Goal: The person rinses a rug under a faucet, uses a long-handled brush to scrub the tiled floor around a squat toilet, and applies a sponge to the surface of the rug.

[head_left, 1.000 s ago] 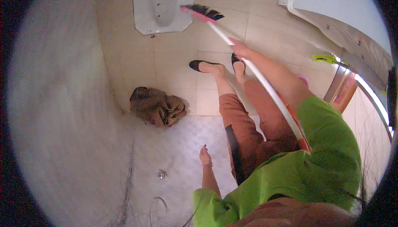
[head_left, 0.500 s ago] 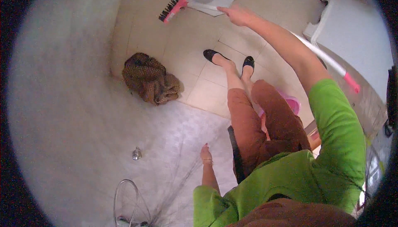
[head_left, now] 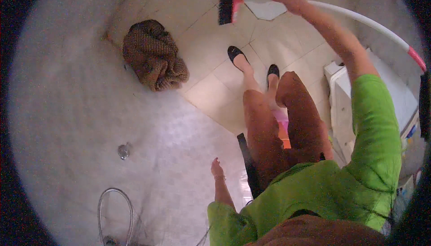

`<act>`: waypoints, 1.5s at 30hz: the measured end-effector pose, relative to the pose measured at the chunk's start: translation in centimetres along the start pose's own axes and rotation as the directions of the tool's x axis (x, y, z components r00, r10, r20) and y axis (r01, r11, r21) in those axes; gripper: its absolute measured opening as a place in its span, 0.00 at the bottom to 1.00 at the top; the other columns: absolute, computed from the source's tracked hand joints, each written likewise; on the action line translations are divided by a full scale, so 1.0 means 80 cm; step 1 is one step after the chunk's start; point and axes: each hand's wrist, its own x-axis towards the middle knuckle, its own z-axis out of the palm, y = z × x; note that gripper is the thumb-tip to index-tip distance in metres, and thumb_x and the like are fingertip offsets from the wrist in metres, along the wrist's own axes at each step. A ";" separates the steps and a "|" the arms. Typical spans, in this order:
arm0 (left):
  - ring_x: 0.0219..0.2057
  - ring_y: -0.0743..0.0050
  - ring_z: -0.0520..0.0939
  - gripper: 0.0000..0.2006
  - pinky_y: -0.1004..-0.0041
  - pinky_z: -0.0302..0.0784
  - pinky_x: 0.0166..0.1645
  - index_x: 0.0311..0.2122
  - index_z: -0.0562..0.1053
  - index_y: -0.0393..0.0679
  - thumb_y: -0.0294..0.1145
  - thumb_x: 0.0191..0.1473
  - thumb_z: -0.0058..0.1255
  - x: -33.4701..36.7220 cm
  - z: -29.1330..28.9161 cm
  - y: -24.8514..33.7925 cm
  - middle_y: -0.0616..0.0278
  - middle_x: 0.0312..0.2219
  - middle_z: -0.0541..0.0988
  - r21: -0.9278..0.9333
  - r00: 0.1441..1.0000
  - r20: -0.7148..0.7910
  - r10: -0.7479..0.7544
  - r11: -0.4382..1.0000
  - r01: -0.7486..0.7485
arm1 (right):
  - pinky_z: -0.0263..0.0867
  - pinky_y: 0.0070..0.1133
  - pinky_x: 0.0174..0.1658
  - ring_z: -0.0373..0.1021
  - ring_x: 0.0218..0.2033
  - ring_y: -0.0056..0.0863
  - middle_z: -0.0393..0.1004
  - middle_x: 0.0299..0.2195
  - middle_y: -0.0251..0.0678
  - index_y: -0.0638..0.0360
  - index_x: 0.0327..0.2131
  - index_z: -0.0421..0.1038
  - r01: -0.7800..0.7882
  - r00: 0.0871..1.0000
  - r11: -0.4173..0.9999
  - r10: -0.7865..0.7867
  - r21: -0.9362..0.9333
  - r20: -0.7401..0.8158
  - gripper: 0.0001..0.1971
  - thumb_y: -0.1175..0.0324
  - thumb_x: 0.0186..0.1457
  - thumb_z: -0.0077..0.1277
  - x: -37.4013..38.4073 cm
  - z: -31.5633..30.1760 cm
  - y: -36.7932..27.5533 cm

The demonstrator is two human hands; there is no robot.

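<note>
A long-handled scrub brush [head_left: 235, 4] with black bristles and a pink head is held out at the top of the head view. My right hand [head_left: 294, 2] is closed around its white handle [head_left: 359, 17], close to the head. From there the handle runs back to the right and ends in a pink grip [head_left: 416, 58]. The brush head is beside a white squat toilet pan [head_left: 265, 10]; whether they touch I cannot tell. My left hand [head_left: 217, 168] hangs low at my left side, fingers loosely extended, with nothing visible in it.
A brown textured cloth [head_left: 155, 57] lies bunched on the tiled floor at left. Along the left wall are a metal fitting [head_left: 124, 150] and a looped shower hose [head_left: 130, 205]. A white cabinet-like unit [head_left: 381, 97] stands at right. Something pink and orange [head_left: 283, 131] shows between my legs.
My right hand has carried the brush to the right and slightly farther away, and its bristles now stand nearly upright in view. The view has turned. My left hand still hangs at my side.
</note>
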 end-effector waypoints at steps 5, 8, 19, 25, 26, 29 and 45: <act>0.35 0.72 0.69 0.17 0.75 0.63 0.38 0.40 0.65 0.37 0.36 0.48 0.32 0.007 0.036 0.048 0.58 0.33 0.70 -0.294 0.987 0.020 -0.158 0.943 0.157 | 0.62 0.29 0.30 0.65 0.28 0.37 0.65 0.26 0.41 0.34 0.46 0.55 0.021 1.000 0.975 -0.019 -0.219 0.010 0.26 0.76 0.41 0.36 -0.039 -0.079 0.032; 0.33 0.74 0.69 0.17 0.77 0.62 0.38 0.39 0.65 0.37 0.37 0.48 0.33 0.002 0.057 0.056 0.59 0.33 0.70 -0.346 0.988 0.020 -0.156 0.926 0.153 | 0.63 0.30 0.28 0.66 0.27 0.38 0.65 0.31 0.43 0.33 0.47 0.52 0.020 0.982 0.990 0.008 -0.142 0.190 0.28 0.76 0.40 0.36 -0.059 -0.135 0.008; 0.30 0.65 0.70 0.14 0.73 0.64 0.36 0.35 0.67 0.39 0.32 0.48 0.30 -0.125 0.338 -0.025 0.56 0.28 0.71 -0.462 0.992 -0.091 -0.083 0.886 0.032 | 0.62 0.28 0.33 0.65 0.32 0.36 0.62 0.34 0.40 0.33 0.48 0.50 0.408 0.887 0.912 -0.409 0.054 0.212 0.28 0.74 0.42 0.38 0.055 -0.026 -0.186; 0.36 0.64 0.69 0.17 0.70 0.61 0.43 0.39 0.66 0.40 0.34 0.48 0.29 -0.215 0.353 0.088 0.52 0.33 0.70 -0.625 0.860 0.137 -0.492 0.631 0.460 | 0.61 0.27 0.30 0.65 0.30 0.35 0.64 0.29 0.40 0.39 0.45 0.56 0.467 0.884 0.853 -0.449 -0.233 0.129 0.24 0.73 0.41 0.39 0.060 -0.017 -0.067; 0.35 0.70 0.68 0.17 0.74 0.60 0.42 0.39 0.66 0.39 0.38 0.48 0.30 -0.228 0.399 0.022 0.56 0.32 0.70 -0.601 0.925 0.020 -0.379 0.735 0.314 | 0.61 0.28 0.30 0.65 0.30 0.35 0.65 0.28 0.40 0.41 0.45 0.57 0.490 0.871 0.840 -0.481 -0.235 0.097 0.23 0.73 0.41 0.39 0.060 -0.028 -0.054; 0.33 0.75 0.67 0.19 0.77 0.60 0.40 0.39 0.66 0.39 0.40 0.48 0.32 -0.224 0.396 0.086 0.60 0.30 0.70 -0.740 0.893 0.090 -0.441 0.571 0.356 | 0.61 0.28 0.29 0.64 0.30 0.36 0.65 0.26 0.40 0.43 0.44 0.58 0.482 0.856 0.809 -0.517 -0.336 -0.016 0.22 0.74 0.41 0.38 0.061 -0.034 0.006; 0.38 0.65 0.68 0.16 0.72 0.63 0.41 0.43 0.60 0.37 0.31 0.48 0.29 -0.087 0.347 -0.020 0.56 0.35 0.69 -0.224 0.964 0.100 -0.246 0.938 0.262 | 0.57 0.31 0.41 0.58 0.42 0.41 0.56 0.43 0.47 0.61 0.41 0.56 0.160 0.986 0.966 -0.164 -0.204 -0.002 0.20 0.76 0.39 0.39 0.045 -0.207 0.130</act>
